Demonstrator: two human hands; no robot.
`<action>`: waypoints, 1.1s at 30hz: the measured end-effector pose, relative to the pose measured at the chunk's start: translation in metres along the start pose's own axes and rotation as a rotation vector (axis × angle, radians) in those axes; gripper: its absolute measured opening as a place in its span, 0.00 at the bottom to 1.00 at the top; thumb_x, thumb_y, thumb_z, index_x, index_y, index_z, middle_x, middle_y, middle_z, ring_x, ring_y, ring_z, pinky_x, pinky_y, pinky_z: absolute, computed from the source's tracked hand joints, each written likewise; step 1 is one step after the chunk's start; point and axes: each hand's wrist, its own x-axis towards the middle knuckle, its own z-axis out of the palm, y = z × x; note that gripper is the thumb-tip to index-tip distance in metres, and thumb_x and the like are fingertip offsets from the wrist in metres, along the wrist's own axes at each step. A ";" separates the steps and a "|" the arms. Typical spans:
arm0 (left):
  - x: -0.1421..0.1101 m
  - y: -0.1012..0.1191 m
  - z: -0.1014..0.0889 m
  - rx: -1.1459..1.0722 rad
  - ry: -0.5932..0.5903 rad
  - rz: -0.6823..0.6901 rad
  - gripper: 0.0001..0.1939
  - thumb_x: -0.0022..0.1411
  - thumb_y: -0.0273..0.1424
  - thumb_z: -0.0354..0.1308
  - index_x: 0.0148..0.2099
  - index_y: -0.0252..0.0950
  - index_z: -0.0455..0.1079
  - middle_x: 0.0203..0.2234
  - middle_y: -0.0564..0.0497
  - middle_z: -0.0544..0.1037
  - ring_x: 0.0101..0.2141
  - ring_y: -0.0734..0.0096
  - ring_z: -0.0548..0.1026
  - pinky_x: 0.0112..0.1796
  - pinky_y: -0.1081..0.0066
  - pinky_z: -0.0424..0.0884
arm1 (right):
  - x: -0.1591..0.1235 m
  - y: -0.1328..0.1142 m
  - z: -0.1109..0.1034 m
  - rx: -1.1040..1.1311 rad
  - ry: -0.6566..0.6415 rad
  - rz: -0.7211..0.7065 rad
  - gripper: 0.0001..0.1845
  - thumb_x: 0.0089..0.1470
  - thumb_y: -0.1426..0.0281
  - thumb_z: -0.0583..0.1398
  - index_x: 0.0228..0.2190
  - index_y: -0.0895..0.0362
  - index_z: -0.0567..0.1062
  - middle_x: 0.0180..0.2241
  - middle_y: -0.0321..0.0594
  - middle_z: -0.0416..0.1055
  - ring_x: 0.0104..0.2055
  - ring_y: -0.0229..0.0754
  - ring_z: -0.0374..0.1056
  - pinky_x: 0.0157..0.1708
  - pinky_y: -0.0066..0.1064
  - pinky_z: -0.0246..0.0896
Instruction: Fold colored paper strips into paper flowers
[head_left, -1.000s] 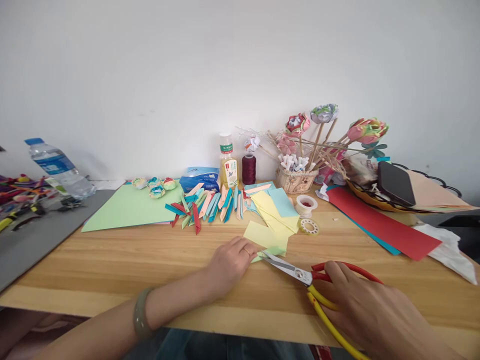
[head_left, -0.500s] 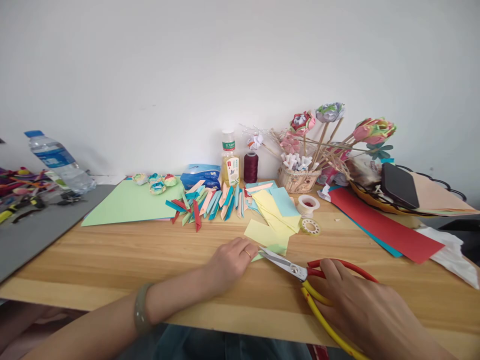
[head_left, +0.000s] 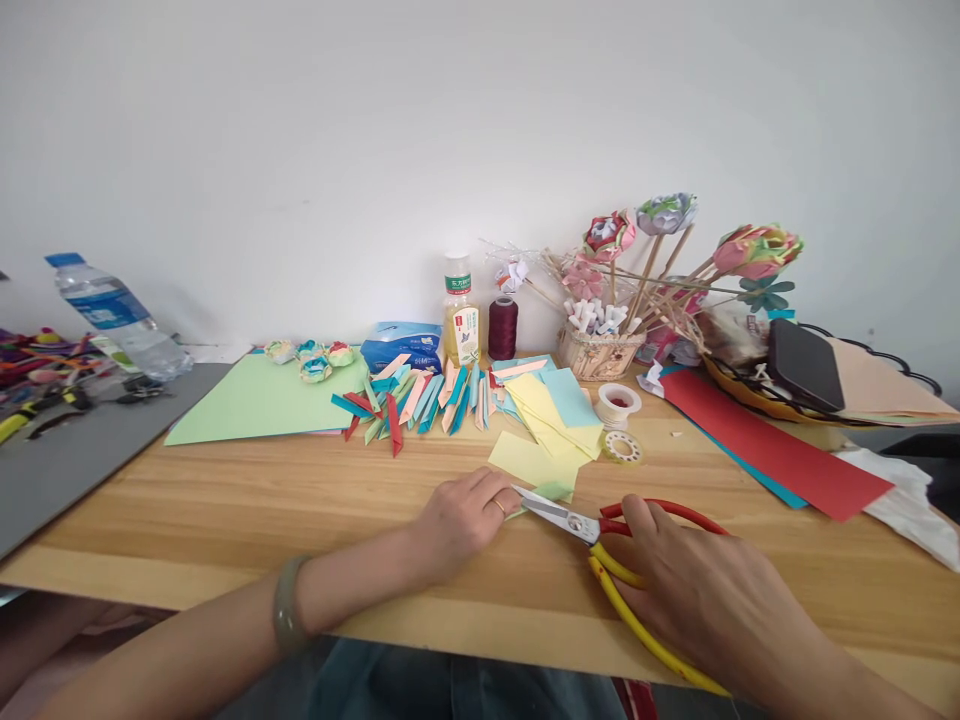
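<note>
Head view: scissors (head_left: 574, 523) in right hand (head_left: 701, 590), now farther across green paper (head_left: 553, 491) in left hand (head_left: 463, 522)

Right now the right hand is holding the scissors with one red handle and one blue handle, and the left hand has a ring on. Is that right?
Almost! One handle isn't blue, it's yellow: the head view shows a red handle and a yellow handle. The right hand is holding the scissors, and the left hand has a ring on.
</note>
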 end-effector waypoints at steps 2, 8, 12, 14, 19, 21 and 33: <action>0.000 0.000 0.000 -0.001 -0.014 0.010 0.08 0.62 0.24 0.46 0.32 0.34 0.64 0.26 0.51 0.70 0.29 0.73 0.67 0.28 0.74 0.62 | 0.002 0.000 -0.003 -0.001 -0.011 -0.004 0.05 0.44 0.69 0.55 0.24 0.58 0.67 0.15 0.37 0.69 0.16 0.43 0.68 0.14 0.30 0.42; -0.001 -0.001 0.001 -0.009 -0.011 -0.003 0.07 0.61 0.23 0.46 0.32 0.34 0.64 0.25 0.52 0.70 0.28 0.73 0.66 0.27 0.74 0.61 | 0.002 0.000 -0.003 -0.001 -0.172 0.017 0.05 0.42 0.71 0.56 0.25 0.59 0.67 0.15 0.38 0.69 0.16 0.46 0.69 0.15 0.29 0.29; -0.001 -0.002 0.002 -0.011 -0.002 0.000 0.07 0.60 0.22 0.47 0.31 0.33 0.64 0.25 0.52 0.70 0.28 0.73 0.66 0.27 0.74 0.60 | 0.000 0.001 -0.001 -0.005 -0.183 0.018 0.05 0.43 0.70 0.55 0.26 0.58 0.67 0.16 0.38 0.69 0.16 0.46 0.68 0.16 0.29 0.27; -0.001 -0.001 0.002 -0.014 -0.006 -0.001 0.07 0.61 0.23 0.47 0.32 0.33 0.64 0.25 0.52 0.70 0.28 0.73 0.66 0.26 0.74 0.60 | 0.001 0.001 0.000 -0.023 -0.135 0.013 0.05 0.44 0.69 0.55 0.26 0.58 0.67 0.17 0.37 0.69 0.16 0.45 0.68 0.16 0.30 0.28; -0.002 -0.002 0.003 -0.043 0.005 0.017 0.08 0.61 0.23 0.46 0.32 0.33 0.64 0.26 0.52 0.71 0.29 0.74 0.67 0.28 0.74 0.62 | 0.003 -0.002 0.002 -0.078 -0.044 0.012 0.10 0.46 0.65 0.55 0.29 0.59 0.68 0.21 0.39 0.70 0.21 0.44 0.69 0.16 0.29 0.38; -0.001 -0.002 0.003 -0.049 0.021 0.024 0.08 0.61 0.24 0.46 0.31 0.33 0.64 0.26 0.51 0.72 0.29 0.74 0.67 0.27 0.75 0.62 | 0.004 -0.003 0.002 -0.085 -0.038 0.002 0.11 0.46 0.64 0.54 0.29 0.59 0.68 0.21 0.39 0.69 0.21 0.44 0.69 0.16 0.29 0.40; 0.006 -0.002 -0.009 -0.306 0.109 -0.163 0.08 0.62 0.28 0.47 0.32 0.35 0.66 0.26 0.51 0.73 0.29 0.75 0.70 0.29 0.76 0.66 | 0.008 0.001 -0.002 0.101 -0.263 0.109 0.11 0.47 0.62 0.55 0.29 0.57 0.66 0.20 0.40 0.72 0.19 0.47 0.69 0.15 0.27 0.36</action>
